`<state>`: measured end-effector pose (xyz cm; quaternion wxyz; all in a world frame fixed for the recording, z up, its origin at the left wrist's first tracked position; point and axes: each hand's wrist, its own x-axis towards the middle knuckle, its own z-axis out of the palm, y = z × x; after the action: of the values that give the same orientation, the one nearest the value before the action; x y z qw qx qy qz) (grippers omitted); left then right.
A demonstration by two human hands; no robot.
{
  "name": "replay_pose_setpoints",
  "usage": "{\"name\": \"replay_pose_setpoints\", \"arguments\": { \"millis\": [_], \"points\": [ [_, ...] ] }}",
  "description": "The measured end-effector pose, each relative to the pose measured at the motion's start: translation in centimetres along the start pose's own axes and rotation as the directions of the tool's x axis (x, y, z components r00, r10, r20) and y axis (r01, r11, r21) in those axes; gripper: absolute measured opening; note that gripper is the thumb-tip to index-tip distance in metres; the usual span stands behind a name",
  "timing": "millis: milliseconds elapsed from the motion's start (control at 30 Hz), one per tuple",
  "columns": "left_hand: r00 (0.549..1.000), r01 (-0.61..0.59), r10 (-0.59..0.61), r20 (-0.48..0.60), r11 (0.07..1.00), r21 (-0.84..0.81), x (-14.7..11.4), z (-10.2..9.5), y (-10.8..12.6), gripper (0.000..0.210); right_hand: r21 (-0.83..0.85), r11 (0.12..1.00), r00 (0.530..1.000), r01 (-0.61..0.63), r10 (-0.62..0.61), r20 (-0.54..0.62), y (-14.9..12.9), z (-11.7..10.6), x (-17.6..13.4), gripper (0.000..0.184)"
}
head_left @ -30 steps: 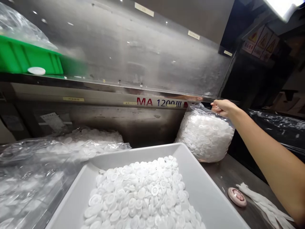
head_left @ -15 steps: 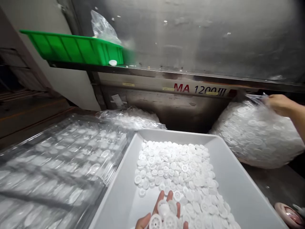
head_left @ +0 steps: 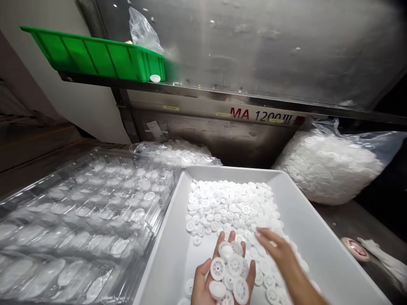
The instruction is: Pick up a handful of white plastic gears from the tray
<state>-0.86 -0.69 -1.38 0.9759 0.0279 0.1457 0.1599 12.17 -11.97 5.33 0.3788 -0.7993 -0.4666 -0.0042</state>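
Sorting is being done: white discs [head_left: 229, 271] are being cupped in the open left hand [head_left: 222, 275]. Just beside it, the right hand [head_left: 273, 250], fingers loosely spread and empty, is being held flat over the tray [head_left: 165, 262]; a careful single-disc pinch is likely being called for.

In my cupped left palm [head_left: 222, 275]: about seven white plastic discs [head_left: 227, 267]. One grey bin [head_left: 321, 250], its loose heap of discs [head_left: 232, 207] too many to count. Two clear bags of the same: large bag [head_left: 327, 165] on my right, flatter bag [head_left: 174, 152] behind. One green crate [head_left: 92, 57]; one stray disc [head_left: 155, 78] beside it. One stack of clear blister trays [head_left: 79, 212], number of sheets unclear. My right hand [head_left: 275, 250] holds none.
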Motion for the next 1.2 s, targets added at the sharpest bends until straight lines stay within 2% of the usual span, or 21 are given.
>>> {"name": "replay_pose_setpoints", "arguments": {
  "millis": [100, 133, 200, 233, 333, 433, 533, 600, 733, 900, 1067, 1200],
  "points": [
    [1.0, -0.005, 0.005, -0.007, 0.999, -0.052, -0.1, 0.6, -0.2, 0.034, 0.083, 0.993, 0.996, -0.084, 0.084, 0.004, -2.5, 5.0, -3.2, 0.047],
    [1.0, -0.009, 0.008, -0.016, 0.997, -0.071, -0.2, 0.8, -0.3, 0.033, 0.188, 0.967, 0.984, -0.173, 0.179, -0.014, -3.0, 5.9, -3.4, 0.044],
    [0.997, -0.011, 0.003, -0.078, 0.995, -0.103, -0.5, 1.2, -0.5, 0.033, 0.319, 0.908, 0.957, -0.27, 0.291, -0.017, -3.6, 6.8, -3.2, 0.042],
    [0.993, -0.007, -0.006, -0.122, 0.994, -0.112, -0.6, 1.4, -0.5, 0.034, 0.348, 0.896, 0.955, -0.276, 0.297, -0.007, -3.8, 6.9, -2.9, 0.041],
    [0.969, 0.004, -0.029, -0.247, 0.995, -0.102, -1.2, 1.9, -0.7, 0.031, 0.257, 0.947, 0.98, -0.191, 0.17, 0.103, -4.2, 6.3, -2.2, 0.042],
    [0.954, 0.013, -0.042, -0.298, 0.995, -0.1, -1.6, 2.3, -0.9, 0.023, 0.151, 0.976, 0.963, -0.156, 0.116, 0.244, -4.5, 5.5, -1.5, 0.039],
    [0.938, 0.022, -0.061, -0.342, 0.993, -0.117, -1.8, 2.7, -1.2, 0.016, 0.153, 0.977, 0.943, -0.145, 0.09, 0.321, -4.7, 4.8, -0.8, 0.03],
    [0.93, 0.018, -0.066, -0.363, 0.991, -0.134, -1.9, 3.1, -1.4, 0.016, 0.168, 0.975, 0.935, -0.147, 0.082, 0.345, -4.7, 4.7, -0.4, 0.021],
    [0.915, 0.021, -0.073, -0.397, 0.991, -0.136, -1.6, 3.8, -1.7, 0.014, 0.185, 0.969, 0.944, -0.164, 0.099, 0.315, -4.1, 5.0, -0.2, 0.013],
    [0.896, 0.042, -0.081, -0.437, 0.994, -0.097, -1.5, 3.7, -1.5, 0.016, 0.208, 0.967, 0.943, -0.144, 0.07, 0.326, -3.7, 5.0, -0.3, 0.019],
    [0.889, 0.066, -0.077, -0.451, 0.997, -0.04, -1.4, 3.4, -1.0, 0.022, 0.201, 0.975, 0.889, -0.095, -0.008, 0.457, -3.7, 3.7, 0.4, 0.024],
    [0.893, 0.059, -0.067, -0.444, 0.998, -0.031, -1.3, 3.7, -0.8, 0.032, 0.217, 0.975, 0.856, -0.048, -0.072, 0.513, -3.5, 3.3, 1.8, 0.023]
  ]
}}
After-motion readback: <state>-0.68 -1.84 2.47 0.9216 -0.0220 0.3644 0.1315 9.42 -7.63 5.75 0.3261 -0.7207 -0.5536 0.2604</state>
